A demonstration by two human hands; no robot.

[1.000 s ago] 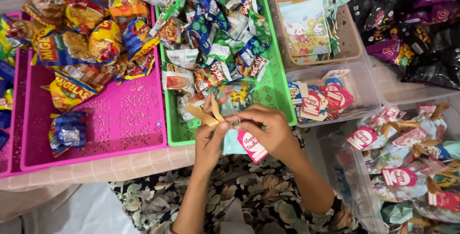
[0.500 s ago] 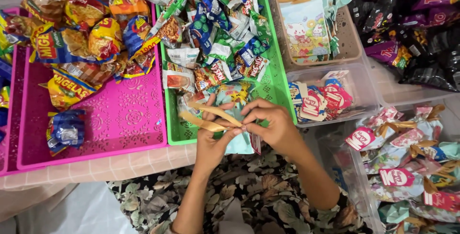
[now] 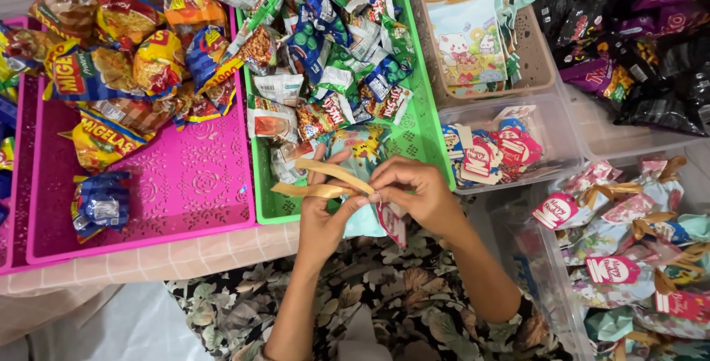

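Both hands, the left hand [image 3: 325, 217] and right hand [image 3: 414, 191], pinch shut on a gold ribbon [image 3: 325, 180] at the green tray's [image 3: 425, 120] near edge, its ends pointing left, above a dangling red tag [image 3: 392, 222].

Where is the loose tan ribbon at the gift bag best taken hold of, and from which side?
Probably at the free tails of the tan ribbon, from the left. They stick out flat over the green tray, clear of both hands, whereas the knot end is covered by the left hand and right hand at the pastel gift bag.
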